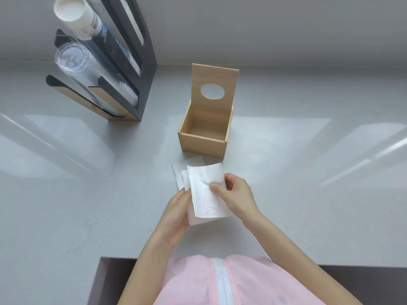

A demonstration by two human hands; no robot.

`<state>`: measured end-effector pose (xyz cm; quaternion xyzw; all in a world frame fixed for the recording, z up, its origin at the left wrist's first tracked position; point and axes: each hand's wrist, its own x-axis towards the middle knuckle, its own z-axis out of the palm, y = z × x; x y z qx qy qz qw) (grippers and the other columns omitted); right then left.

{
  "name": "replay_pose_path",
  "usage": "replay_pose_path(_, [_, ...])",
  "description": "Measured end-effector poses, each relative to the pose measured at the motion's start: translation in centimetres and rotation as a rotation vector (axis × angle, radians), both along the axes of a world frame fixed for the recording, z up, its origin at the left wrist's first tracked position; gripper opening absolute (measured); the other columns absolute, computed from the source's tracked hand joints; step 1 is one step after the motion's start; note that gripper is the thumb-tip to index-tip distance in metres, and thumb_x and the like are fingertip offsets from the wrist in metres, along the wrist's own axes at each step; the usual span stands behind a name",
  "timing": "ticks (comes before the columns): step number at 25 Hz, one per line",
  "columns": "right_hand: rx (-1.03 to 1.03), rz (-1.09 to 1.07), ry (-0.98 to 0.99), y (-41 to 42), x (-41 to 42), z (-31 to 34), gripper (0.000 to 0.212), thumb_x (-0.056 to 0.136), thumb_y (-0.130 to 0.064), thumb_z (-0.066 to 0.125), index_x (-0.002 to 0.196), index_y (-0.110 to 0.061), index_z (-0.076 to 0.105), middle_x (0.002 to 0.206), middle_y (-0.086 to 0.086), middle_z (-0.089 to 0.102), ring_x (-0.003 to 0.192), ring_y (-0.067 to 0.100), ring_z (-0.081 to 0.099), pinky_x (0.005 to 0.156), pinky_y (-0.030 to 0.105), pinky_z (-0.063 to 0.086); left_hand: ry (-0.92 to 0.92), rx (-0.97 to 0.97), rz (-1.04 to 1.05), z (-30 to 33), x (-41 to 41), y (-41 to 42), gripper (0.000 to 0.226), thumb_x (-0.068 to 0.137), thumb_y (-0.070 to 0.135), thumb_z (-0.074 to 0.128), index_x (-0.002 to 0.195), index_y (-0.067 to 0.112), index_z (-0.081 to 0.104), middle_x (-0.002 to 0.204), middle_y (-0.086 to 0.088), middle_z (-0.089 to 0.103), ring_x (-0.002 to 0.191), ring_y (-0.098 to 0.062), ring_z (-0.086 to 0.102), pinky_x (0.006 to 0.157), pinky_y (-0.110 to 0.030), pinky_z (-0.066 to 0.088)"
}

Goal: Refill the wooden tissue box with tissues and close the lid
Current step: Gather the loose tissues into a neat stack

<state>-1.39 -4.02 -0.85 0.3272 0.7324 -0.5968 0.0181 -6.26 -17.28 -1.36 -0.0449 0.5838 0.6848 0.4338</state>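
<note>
Your left hand (pixel 176 213) and right hand (pixel 234 194) both grip the tissue stack (pixel 206 194), thumbs on top. Its long side points toward the empty box (pixel 203 144), whose lid (pixel 214 84) stands upright.

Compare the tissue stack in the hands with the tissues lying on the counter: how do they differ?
The held tissue stack is thick, lifted and gripped by the left hand and right hand. The counter tissues lie flat, thin and untouched, partly hidden behind it. Both are white, and neither is in the wooden box yet.
</note>
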Motion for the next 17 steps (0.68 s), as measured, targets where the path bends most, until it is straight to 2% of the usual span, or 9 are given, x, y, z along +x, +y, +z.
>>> replay_pose_path(2, [0.034,0.024,-0.020,0.0,-0.1,-0.1,0.003,0.084,-0.021,0.061,0.083,-0.019,0.059,0.081,-0.005,0.063,0.070,0.008,0.056,0.059,0.016,0.041,-0.044,0.018,0.027,-0.3,-0.1,-0.1,0.037,0.098,0.030,0.034,0.114,0.016,0.064,0.105,-0.002,0.073,0.093,-0.014,0.070,0.080,-0.032,0.054])
replay_pose_path(5, [0.021,0.040,-0.028,-0.1,-0.4,-0.3,0.005,0.083,-0.021,0.062,0.086,-0.018,0.061,0.085,-0.002,0.065,0.076,0.013,0.058,0.064,0.021,0.043,-0.099,0.060,0.051,-0.5,-0.4,-0.4,0.040,0.099,0.036,0.028,0.112,0.019,0.063,0.097,0.003,0.075,0.089,-0.011,0.071,0.080,-0.034,0.053])
replay_pose_path(8, [-0.007,0.050,-0.034,-0.2,-0.6,-0.7,0.005,0.082,-0.020,0.063,0.087,-0.018,0.062,0.090,0.001,0.068,0.082,0.016,0.061,0.075,0.027,0.047,-0.091,0.041,0.030,-0.5,-0.5,-0.7,0.037,0.098,0.031,0.033,0.111,0.014,0.063,0.103,-0.002,0.074,0.094,-0.014,0.070,0.082,-0.032,0.055])
replay_pose_path(12, [-0.021,0.063,-0.030,-0.3,-1.0,-1.0,0.004,0.082,-0.019,0.063,0.082,-0.023,0.061,0.089,0.001,0.068,0.084,0.017,0.063,0.079,0.032,0.050,-0.063,0.008,0.026,-0.9,-0.7,-0.9,0.032,0.096,0.023,0.041,0.116,0.008,0.061,0.111,-0.009,0.071,0.095,-0.018,0.069,0.080,-0.030,0.056])
replay_pose_path(15, [-0.022,0.082,-0.038,-0.3,-1.3,-1.2,0.005,0.083,-0.023,0.063,0.087,-0.021,0.063,0.094,0.002,0.070,0.090,0.022,0.065,0.083,0.036,0.051,-0.034,-0.005,0.035,-1.3,-0.9,-1.0,0.026,0.096,0.016,0.041,0.113,0.011,0.060,0.100,-0.003,0.073,0.085,-0.013,0.071,0.073,-0.025,0.057])
replay_pose_path(17, [-0.019,0.085,-0.053,-0.4,-1.8,-1.4,0.015,0.086,-0.030,0.059,0.092,-0.018,0.064,0.095,0.004,0.070,0.089,0.022,0.065,0.084,0.036,0.051,-0.019,-0.014,0.056,-1.5,-1.1,-1.3,0.023,0.096,0.013,0.041,0.108,0.013,0.061,0.087,0.003,0.076,0.077,-0.009,0.072,0.066,-0.021,0.058])
